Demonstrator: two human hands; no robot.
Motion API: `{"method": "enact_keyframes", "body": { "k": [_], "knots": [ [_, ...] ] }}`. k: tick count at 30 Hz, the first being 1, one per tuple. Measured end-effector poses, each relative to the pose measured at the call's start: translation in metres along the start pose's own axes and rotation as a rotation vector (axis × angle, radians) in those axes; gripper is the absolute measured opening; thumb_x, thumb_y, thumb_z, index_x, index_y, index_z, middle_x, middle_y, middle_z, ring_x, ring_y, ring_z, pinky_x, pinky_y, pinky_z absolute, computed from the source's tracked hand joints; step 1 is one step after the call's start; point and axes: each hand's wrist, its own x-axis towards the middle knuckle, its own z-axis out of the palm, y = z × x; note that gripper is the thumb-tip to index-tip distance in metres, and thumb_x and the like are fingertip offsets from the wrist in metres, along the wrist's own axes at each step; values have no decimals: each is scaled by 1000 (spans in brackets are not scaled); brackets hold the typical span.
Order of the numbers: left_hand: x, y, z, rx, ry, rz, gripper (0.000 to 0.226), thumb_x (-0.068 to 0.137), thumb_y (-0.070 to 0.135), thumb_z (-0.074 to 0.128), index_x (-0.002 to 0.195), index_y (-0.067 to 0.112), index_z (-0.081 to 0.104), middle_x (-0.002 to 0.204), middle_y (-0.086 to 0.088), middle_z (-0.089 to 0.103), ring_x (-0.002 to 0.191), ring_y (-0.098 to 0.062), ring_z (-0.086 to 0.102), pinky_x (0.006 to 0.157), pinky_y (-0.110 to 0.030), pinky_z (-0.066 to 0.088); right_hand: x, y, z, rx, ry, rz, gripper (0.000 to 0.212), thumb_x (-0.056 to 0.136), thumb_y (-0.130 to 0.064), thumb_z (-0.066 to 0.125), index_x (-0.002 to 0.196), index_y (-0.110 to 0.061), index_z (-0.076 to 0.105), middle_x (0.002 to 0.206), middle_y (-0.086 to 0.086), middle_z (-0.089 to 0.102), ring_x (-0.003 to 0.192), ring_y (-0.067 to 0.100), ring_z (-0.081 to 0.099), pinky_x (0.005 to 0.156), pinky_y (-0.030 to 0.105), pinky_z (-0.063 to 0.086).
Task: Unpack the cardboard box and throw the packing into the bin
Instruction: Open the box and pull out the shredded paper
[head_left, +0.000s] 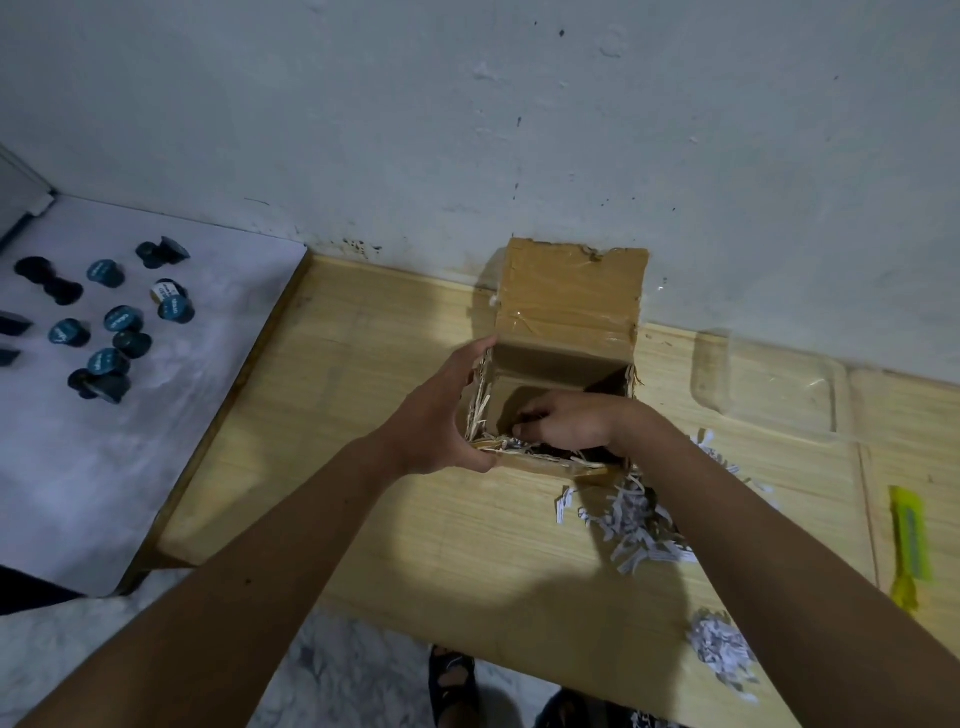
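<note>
Two bare hands work at an open cardboard box (563, 332) standing on a wooden table (415, 519) close to the wall, its taped lid flap raised behind. The left hand (441, 415) grips the box's near-left corner, thumb on the front rim and fingers along the left side. The right hand (566, 423) is sunk inside the box, fingers curled around shredded paper there. More shredded paper packing (631, 525) lies on the table just right of the box, with a smaller clump (722, 647) nearer the table's edge. Dark coffee capsules (111, 317) sit scattered on a white surface well to the left.
</note>
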Motion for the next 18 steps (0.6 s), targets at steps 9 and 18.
{"method": "enact_keyframes", "body": {
  "k": [9, 18],
  "knots": [
    [1, -1, 1, 2, 5, -26, 138, 56, 23, 103, 165, 34, 20, 161, 16, 39, 139, -10, 55, 114, -35, 50, 16, 16, 9, 247, 6, -222, 38, 97, -11, 70, 132, -26, 69, 135, -10, 66, 126, 8, 60, 115, 35, 44],
    [2, -5, 1, 9, 2, -52, 142, 53, 34, 102, 165, 40, 15, 160, 11, 42, 138, -20, 58, 108, -48, 55, 19, 23, 13, 386, 313, -269, 21, 99, -18, 69, 118, -23, 76, 114, -12, 75, 106, 12, 70, 99, 34, 54]
  ]
}}
